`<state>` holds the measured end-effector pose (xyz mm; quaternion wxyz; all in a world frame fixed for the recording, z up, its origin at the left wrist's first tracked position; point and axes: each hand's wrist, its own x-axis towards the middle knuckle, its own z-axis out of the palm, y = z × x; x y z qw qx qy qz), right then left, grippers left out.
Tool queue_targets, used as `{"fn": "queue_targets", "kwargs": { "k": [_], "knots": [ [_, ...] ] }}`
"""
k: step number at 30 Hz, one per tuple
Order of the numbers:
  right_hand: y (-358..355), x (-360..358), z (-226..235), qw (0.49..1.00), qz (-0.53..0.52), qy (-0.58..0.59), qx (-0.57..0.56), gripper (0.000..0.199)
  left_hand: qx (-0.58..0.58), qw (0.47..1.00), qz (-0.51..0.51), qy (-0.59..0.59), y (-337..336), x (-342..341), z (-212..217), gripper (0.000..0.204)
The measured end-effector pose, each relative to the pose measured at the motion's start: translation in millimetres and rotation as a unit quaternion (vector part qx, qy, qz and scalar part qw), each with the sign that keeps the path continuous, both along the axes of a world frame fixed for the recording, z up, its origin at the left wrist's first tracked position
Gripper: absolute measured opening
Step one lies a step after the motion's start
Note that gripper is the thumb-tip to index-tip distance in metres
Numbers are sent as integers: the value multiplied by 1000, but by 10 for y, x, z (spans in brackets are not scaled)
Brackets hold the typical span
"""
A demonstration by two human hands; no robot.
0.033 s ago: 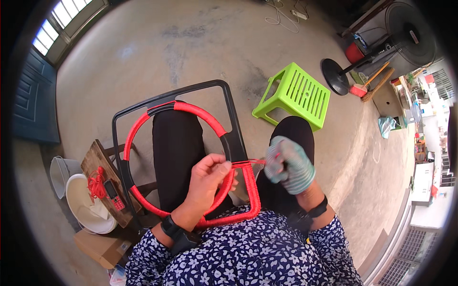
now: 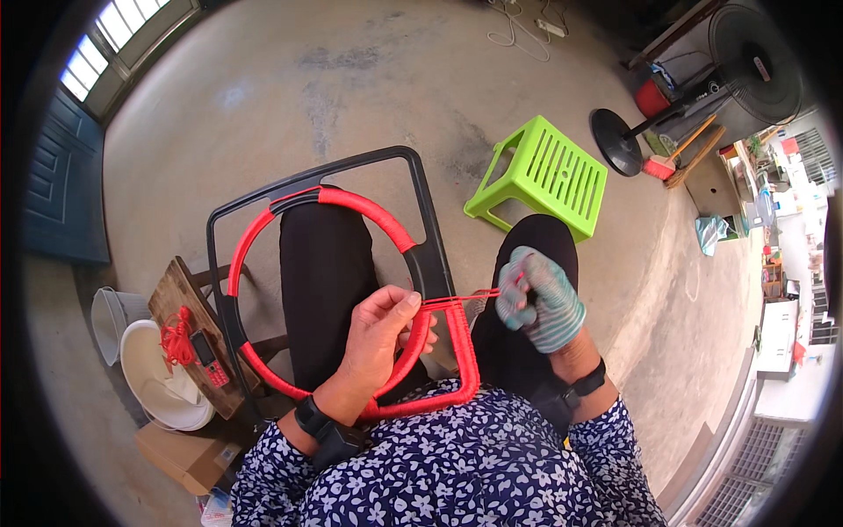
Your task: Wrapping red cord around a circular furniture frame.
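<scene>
A black square frame (image 2: 307, 180) with a round ring inside lies across my lap. Much of the ring (image 2: 369, 211) and the frame's near right corner are wrapped in red cord. My bare left hand (image 2: 379, 338) grips the ring's lower right part. My right hand (image 2: 537, 299), in a green and grey striped glove, pinches a strand of red cord (image 2: 461, 301) pulled tight from the frame's right bar. A dark band sits on each wrist.
A green plastic stool (image 2: 544, 176) stands on the concrete floor ahead to the right, with a standing fan (image 2: 711, 79) beyond it. To my left, a low wooden stool (image 2: 171, 303) holds a red cord bundle (image 2: 178, 338) and a red phone (image 2: 209, 358), beside white basins (image 2: 154, 386) and a cardboard box (image 2: 176, 457).
</scene>
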<state>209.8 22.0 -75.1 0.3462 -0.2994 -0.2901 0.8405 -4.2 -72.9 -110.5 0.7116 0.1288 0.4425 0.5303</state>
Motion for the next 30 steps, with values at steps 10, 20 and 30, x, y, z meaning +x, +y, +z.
{"fn": "queue_targets", "kwargs": {
  "k": [10, 20, 30],
  "knots": [
    [13, -39, -319, 618, 152, -589, 498, 14, -39, 999, 19, -32, -16, 16, -42, 20],
    [-69, -400, -411, 961, 92, -259, -20, 19, -67, 997, -36, -21, -11, 42, -73, 23],
    [-183, -570, -213, 865, 112, -308, 379, 27, 158, 935, 82, 305, -66, 111, 168, 18]
  ]
}}
